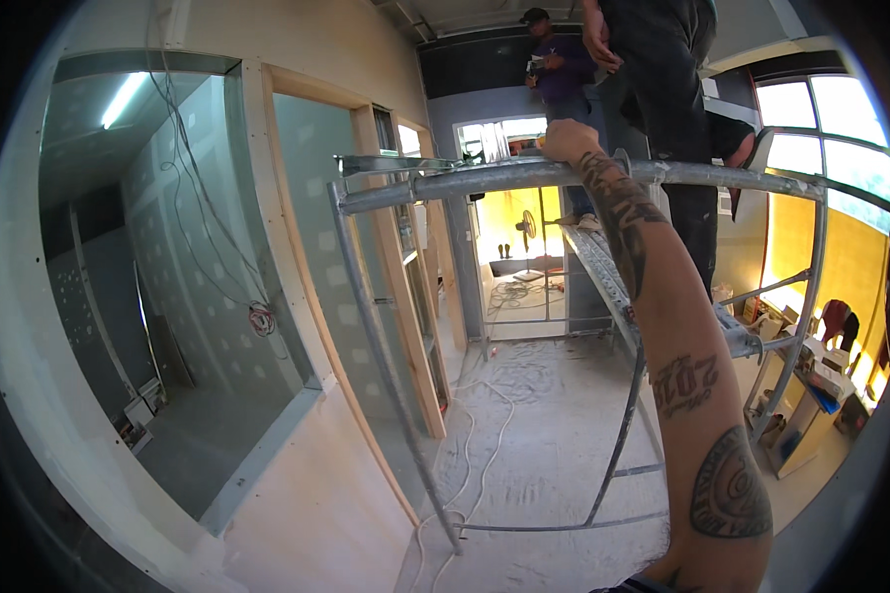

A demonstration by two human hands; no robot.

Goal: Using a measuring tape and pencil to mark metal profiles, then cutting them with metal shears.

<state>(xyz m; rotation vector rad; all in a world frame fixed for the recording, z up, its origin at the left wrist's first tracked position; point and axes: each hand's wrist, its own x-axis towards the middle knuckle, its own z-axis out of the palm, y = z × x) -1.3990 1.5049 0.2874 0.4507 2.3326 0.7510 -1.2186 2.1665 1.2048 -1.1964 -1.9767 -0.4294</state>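
My right hand (571, 142) is closed on the top rail (504, 179) of a grey metal scaffold frame, with the tattooed forearm stretched up and forward from the lower edge. The fingers' far side is hidden behind the knuckles. A thin metal channel (396, 164) lies along the left part of that rail, left of my hand. Past the rail, a perforated scaffold plank (603, 265) runs away from me beside my forearm. My left hand is out of view.
A person in dark trousers (667, 79) stands on the scaffold at right; another in a purple top (564, 74) is farther back. White cable (470, 435) trails over the dusty floor (554, 425). At left, wires (183, 148) hang before a wall opening. A cluttered table (811, 395) stands at right.
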